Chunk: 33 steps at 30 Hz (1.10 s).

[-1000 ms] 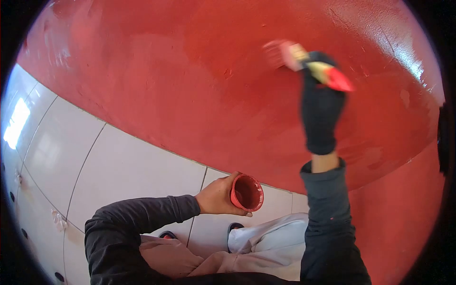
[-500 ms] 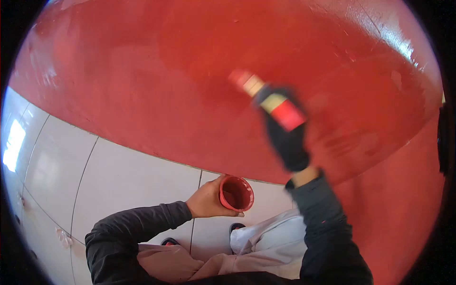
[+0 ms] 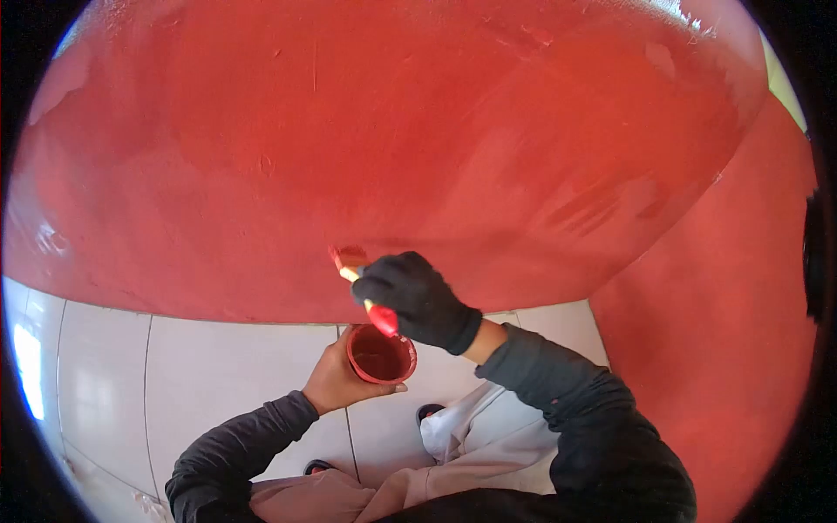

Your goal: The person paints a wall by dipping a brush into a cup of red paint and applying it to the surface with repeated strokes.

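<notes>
My bare left hand [image 3: 336,375] is wrapped round a red cup [image 3: 381,355], whose open mouth faces up and shows reddish paint inside. In a black glove, my right hand [image 3: 414,299] grips a paintbrush [image 3: 350,272]. Red bristles point up and left, and the red handle end hangs just over the cup's rim. The bristles overlap the lower part of the red wall [image 3: 261,192] in this view. Brighter, uneven red patches and streaks cover that wall.
A second red wall [image 3: 706,305] meets the first at a corner on the right. White floor tiles [image 3: 227,370] run along the wall's foot. My legs in light trousers [image 3: 462,471] are below, with dark footwear [image 3: 427,411]. A dark object [image 3: 813,257] sits at the far right edge.
My right hand with the paintbrush has come down and left from the upper wall to near the cup. The view has shifted, and the cup appears slightly further left.
</notes>
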### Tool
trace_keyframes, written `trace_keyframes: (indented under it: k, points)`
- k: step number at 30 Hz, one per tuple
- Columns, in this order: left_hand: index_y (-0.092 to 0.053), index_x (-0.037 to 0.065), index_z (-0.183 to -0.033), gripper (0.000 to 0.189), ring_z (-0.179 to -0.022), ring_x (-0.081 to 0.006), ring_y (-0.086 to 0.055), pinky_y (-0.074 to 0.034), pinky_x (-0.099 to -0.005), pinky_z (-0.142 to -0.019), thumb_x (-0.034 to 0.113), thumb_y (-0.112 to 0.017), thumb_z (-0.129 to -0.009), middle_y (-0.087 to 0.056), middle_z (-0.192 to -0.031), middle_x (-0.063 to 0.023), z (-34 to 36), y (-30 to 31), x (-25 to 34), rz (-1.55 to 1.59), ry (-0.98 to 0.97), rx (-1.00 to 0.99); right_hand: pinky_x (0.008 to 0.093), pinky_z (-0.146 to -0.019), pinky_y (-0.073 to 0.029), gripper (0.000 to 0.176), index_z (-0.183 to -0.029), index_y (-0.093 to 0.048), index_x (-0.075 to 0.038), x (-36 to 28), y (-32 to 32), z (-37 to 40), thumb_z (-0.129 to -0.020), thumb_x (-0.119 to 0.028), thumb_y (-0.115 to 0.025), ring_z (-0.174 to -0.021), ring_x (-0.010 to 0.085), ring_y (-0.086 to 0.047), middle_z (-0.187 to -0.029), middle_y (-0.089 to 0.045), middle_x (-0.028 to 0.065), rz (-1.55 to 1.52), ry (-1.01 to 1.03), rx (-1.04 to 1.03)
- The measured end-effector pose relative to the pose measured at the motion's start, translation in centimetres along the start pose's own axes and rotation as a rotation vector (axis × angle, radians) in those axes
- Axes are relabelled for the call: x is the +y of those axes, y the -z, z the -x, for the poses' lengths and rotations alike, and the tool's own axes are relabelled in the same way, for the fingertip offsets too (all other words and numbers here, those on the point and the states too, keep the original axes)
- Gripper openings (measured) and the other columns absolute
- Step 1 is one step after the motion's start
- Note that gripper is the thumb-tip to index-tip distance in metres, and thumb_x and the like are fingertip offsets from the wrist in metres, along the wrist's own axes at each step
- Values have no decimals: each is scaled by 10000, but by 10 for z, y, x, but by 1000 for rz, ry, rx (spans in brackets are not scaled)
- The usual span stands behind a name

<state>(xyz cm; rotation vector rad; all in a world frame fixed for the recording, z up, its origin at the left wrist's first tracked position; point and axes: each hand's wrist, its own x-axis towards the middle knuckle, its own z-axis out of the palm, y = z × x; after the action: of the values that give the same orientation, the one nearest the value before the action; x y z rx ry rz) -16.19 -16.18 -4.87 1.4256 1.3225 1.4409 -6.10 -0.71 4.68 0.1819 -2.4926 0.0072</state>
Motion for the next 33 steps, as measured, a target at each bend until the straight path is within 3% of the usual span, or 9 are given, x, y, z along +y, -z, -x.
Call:
trace_keyframes:
  k: [2,4,8,11,18,20,22,24,33]
  points:
    - [-479,42,-1230,827,-1074,-220,-598,-501,-350,-900,327,-912,-586,-603,-1159,-118,0,-3,-2,-7,17,12,353,-768,-467,123,-965,-628,-88,0,20,6,-843,-77,-620,-861,225,-604,-940,-619,77,-209,-68,56]
    - [-482,38,-1221,826,-1064,-224,-603,-498,-345,-896,335,-913,-582,-613,-1139,-120,-1,-5,-8,-77,-66,61,372,-698,-476,112,-960,-598,-72,-13,33,15,-862,-99,-646,-792,256,-600,-875,-608,83,-296,-290,252]
    - [-482,37,-1209,831,-1048,-231,-608,-498,-353,-891,334,-920,-569,-615,-1128,-124,0,-6,-4,-133,-118,128,281,-617,-480,116,-1003,-576,-32,-29,58,41,-938,-126,-595,-742,99,-573,-864,-587,33,-701,-732,424]
    - [-478,37,-1211,838,-1054,-236,-605,-497,-358,-892,333,-922,-565,-608,-1140,-124,1,-7,-7,-169,-173,185,232,-551,-465,157,-1011,-568,-12,-37,69,38,-953,-157,-580,-691,90,-568,-861,-588,40,-758,-811,513]
    - [-449,35,-1230,877,-1069,-231,-602,-492,-350,-906,314,-928,-551,-593,-1166,-125,-4,-4,0,-98,-230,196,242,-599,-486,131,-996,-581,7,-59,63,27,-919,-98,-600,-703,108,-608,-855,-623,65,-736,-827,371]
    - [-439,37,-1253,914,-1110,-224,-570,-466,-356,-944,269,-941,-526,-563,-1205,-117,-4,-1,4,-97,-196,170,248,-608,-493,121,-974,-595,10,-58,59,25,-904,-87,-606,-685,107,-622,-814,-649,67,-597,-694,223]
    - [-429,40,-1277,955,-1152,-217,-538,-441,-363,-982,224,-955,-501,-534,-1245,-109,-5,0,4,-96,-161,145,261,-592,-495,141,-955,-609,5,-56,54,23,-890,-118,-636,-663,128,-639,-773,-663,75,-613,-743,192]
    - [-420,43,-1285,975,-1155,-219,-537,-443,-364,-983,212,-957,-490,-525,-1254,-110,-4,-1,0,-95,-200,129,267,-582,-499,175,-956,-616,0,-51,44,29,-882,-152,-660,-647,160,-650,-772,-663,89,-424,-539,106]
    - [-403,36,-1299,1009,-1169,-236,-532,-443,-386,-1007,243,-960,-485,-521,-1259,-121,-4,1,1,-132,-173,115,302,-546,-506,214,-898,-607,-19,-49,26,28,-873,-215,-686,-623,212,-653,-722,-638,110,-434,-547,63]
